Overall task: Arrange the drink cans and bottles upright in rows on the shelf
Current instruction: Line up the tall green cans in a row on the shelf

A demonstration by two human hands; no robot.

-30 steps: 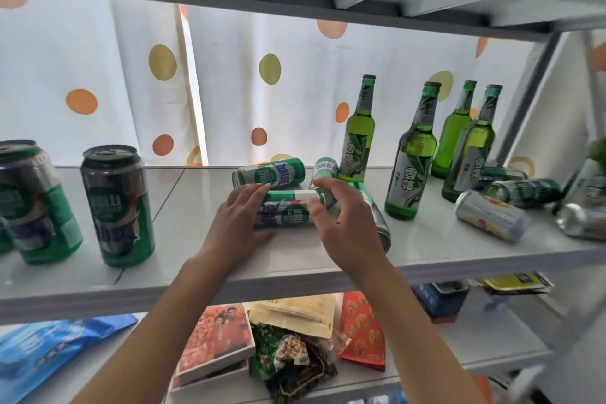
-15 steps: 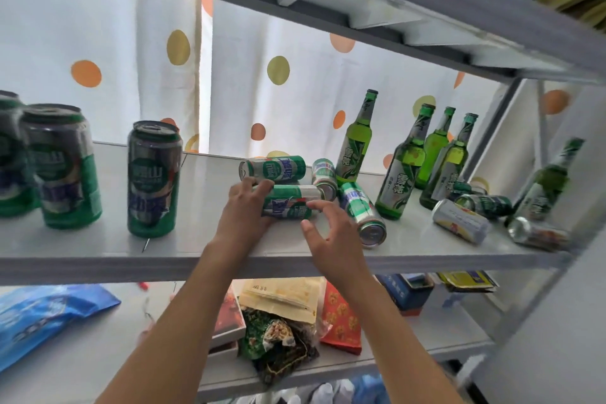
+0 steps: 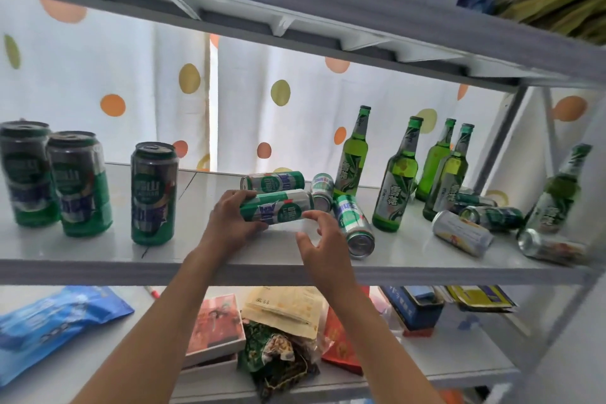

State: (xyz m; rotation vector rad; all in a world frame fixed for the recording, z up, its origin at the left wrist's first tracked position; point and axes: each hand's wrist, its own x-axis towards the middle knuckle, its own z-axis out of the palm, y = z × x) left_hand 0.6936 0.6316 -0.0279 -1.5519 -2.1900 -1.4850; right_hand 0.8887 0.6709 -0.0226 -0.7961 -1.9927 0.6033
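A white shelf (image 3: 98, 259) runs across a metal rack, with a pale curtain (image 3: 295, 128) dotted orange and olive hanging behind it. Another shelf sits above and a lower one (image 3: 459, 367) holds snack packets and boxes, among them a blue packet (image 3: 55, 321) at the left.

Three tall green cans (image 3: 152, 193) stand upright in a row at the left end of the shelf. Toward the right, five green bottles (image 3: 398, 174) stand upright, with several cans lying on their sides around their bases; one silver can (image 3: 462, 238) lies near the front edge.

Both bare forearms reach up from below to the middle of the shelf. The left hand (image 3: 229, 223) grips the left end of a green and silver can (image 3: 277, 208), thumb under it and fingers curled over its top. That can lies on its side, long axis running left to right along the shelf, its right end tipped slightly higher; whether it rests on the shelf or is lifted just off it I cannot tell. The right hand (image 3: 323, 239) hovers just beside the can's right end, fingers spread and loosely bent, holding nothing, the fingertips near the can.

Just behind the held can lies another can (image 3: 273, 182), also lengthwise left to right. To its right two more lie with their ends pointing toward the front, the nearer one (image 3: 355, 226) showing its round base.
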